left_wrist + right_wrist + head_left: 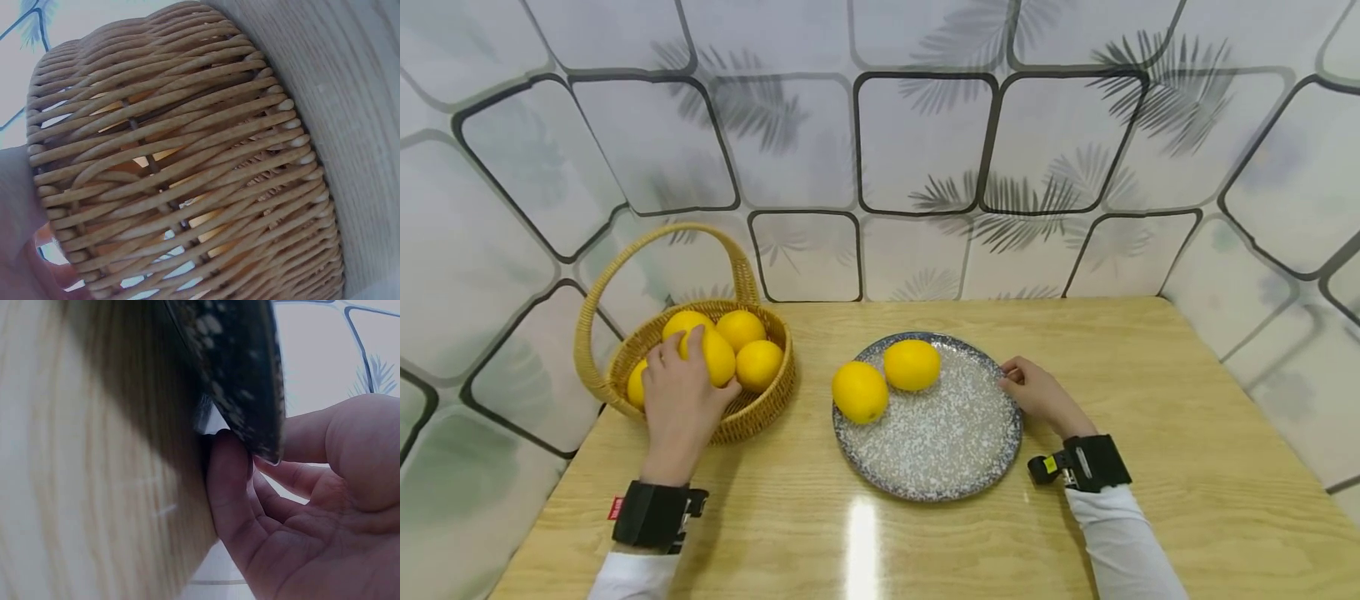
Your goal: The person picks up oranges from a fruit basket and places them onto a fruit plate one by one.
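Observation:
My left hand (681, 408) reaches over the wicker basket (767, 417), fingers and thumb curled round a lemon (718, 360) among several others. In the left wrist view, the basket's woven side (169, 150) fills most of the picture and hides the held fruit; part of the hand (19, 231) shows at the left edge. At the right side of the speckled grey plate (940, 450), my right hand (1041, 396) grips the dark rim. The right wrist view has the fingers (231, 481) at the underside of that rim (250, 394). Two lemons (912, 365) lie on the plate's left part.
The basket's tall arched handle (658, 233) rises at its back and left. Behind the wooden table (790, 533) stands a patterned wall covering (805, 167), with more of it on both sides. Each wrist wears a black camera strap (1101, 462).

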`<action>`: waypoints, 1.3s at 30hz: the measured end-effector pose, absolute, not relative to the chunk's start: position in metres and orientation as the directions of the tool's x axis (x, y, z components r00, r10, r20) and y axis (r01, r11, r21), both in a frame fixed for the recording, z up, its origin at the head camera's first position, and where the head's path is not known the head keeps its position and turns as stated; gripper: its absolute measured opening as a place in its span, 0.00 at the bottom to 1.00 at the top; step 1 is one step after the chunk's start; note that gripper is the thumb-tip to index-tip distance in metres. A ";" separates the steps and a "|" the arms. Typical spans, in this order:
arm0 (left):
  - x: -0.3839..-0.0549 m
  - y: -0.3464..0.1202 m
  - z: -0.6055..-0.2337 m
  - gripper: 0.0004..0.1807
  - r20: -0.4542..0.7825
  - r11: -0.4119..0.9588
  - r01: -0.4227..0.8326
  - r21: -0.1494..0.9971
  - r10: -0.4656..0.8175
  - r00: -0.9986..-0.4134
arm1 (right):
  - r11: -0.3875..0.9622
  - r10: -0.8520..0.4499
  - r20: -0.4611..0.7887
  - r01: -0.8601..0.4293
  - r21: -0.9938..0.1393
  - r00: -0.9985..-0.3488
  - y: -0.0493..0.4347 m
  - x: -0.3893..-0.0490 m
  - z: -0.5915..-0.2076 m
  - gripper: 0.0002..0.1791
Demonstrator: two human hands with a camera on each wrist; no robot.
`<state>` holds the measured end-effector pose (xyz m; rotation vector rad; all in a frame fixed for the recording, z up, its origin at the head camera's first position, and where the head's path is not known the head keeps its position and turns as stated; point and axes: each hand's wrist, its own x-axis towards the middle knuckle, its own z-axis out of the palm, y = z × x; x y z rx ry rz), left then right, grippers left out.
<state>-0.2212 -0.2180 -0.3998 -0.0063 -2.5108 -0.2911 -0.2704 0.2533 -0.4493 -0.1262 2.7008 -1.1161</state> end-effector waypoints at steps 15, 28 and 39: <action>-0.201 -0.210 -0.383 0.48 0.525 0.950 0.058 0.308 -0.118 -0.843 | 0.707 -0.151 -0.182 0.023 -0.707 -0.972 0.253 -0.271 -0.447 0.21; -0.190 -0.178 -0.383 0.47 0.529 0.913 0.215 0.347 -0.001 -0.849 | 0.701 -0.147 -0.184 0.029 -0.713 -0.972 0.253 -0.272 -0.450 0.21; -0.179 -0.134 -0.387 0.47 0.499 0.885 0.317 0.343 0.114 -0.859 | 0.704 -0.144 -0.184 0.030 -0.709 -0.972 0.252 -0.272 -0.449 0.21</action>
